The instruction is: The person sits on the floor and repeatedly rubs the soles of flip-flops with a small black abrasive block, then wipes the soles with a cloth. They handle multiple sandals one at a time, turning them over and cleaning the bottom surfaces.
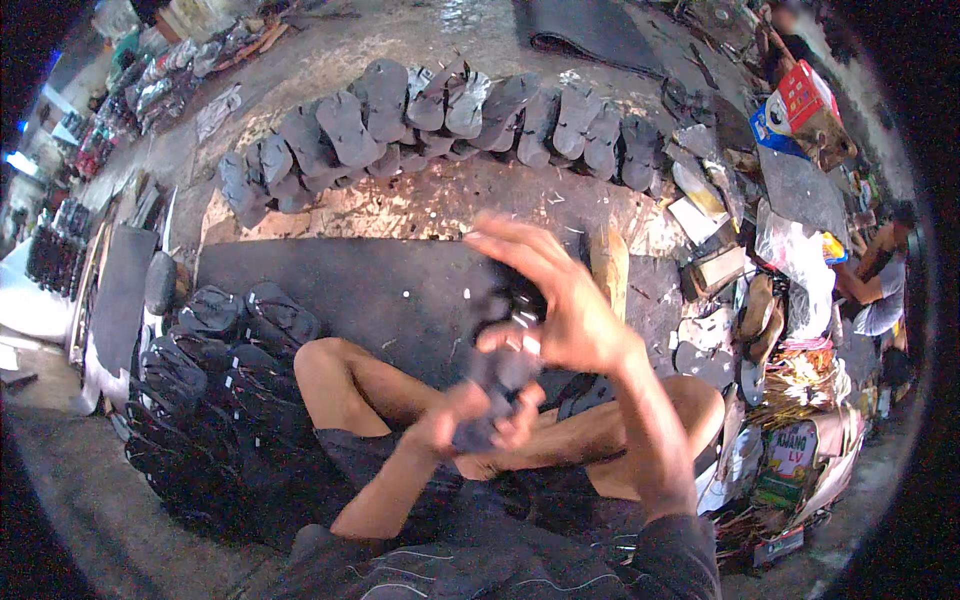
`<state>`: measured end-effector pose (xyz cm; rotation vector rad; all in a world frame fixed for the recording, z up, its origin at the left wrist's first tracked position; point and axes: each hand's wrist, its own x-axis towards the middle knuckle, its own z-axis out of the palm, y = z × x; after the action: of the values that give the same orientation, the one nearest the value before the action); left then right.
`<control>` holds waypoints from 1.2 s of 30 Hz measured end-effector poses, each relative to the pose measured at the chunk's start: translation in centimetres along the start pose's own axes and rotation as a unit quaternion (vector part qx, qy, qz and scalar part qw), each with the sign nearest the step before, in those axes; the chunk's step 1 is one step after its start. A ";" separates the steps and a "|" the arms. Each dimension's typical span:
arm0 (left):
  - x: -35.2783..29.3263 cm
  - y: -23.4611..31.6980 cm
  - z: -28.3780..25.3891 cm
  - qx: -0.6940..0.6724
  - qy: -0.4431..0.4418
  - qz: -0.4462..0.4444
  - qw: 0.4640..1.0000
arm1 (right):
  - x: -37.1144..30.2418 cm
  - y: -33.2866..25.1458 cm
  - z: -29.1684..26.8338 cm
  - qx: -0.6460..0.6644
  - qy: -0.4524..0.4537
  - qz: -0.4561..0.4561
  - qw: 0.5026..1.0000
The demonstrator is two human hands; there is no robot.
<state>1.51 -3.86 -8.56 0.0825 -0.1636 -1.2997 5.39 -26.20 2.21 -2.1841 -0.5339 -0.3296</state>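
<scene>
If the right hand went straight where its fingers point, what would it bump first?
Probably the row of grey flip-flops beyond the dark mat, though the right hand might pass above; depth is unclear.

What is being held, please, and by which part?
The left hand grips a flat, grey, sole-like piece around its lower end; the right hand is too blurred to tell.

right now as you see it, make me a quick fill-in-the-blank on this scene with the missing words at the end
1. The bare left hand, gripping a blurred dark grey piece, is lower in the picture than the bare ____ hand.
2. The pile of black strapped flip-flops lies on the person's ____ side.
3. The long curved row of dark grey sandals is ____ from the person than the flat dark grey sheet.

Missing words: right; left; farther.
</scene>
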 end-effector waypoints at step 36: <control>-3.5 2.7 9.0 0.551 0.248 0.385 0.698 | -14.9 -4.4 13.4 0.246 0.157 0.338 0.895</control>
<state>1.67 0.47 0.51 1.2603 -0.4410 -0.1414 -9.07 -17.10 -9.05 -1.6421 0.3099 -0.1351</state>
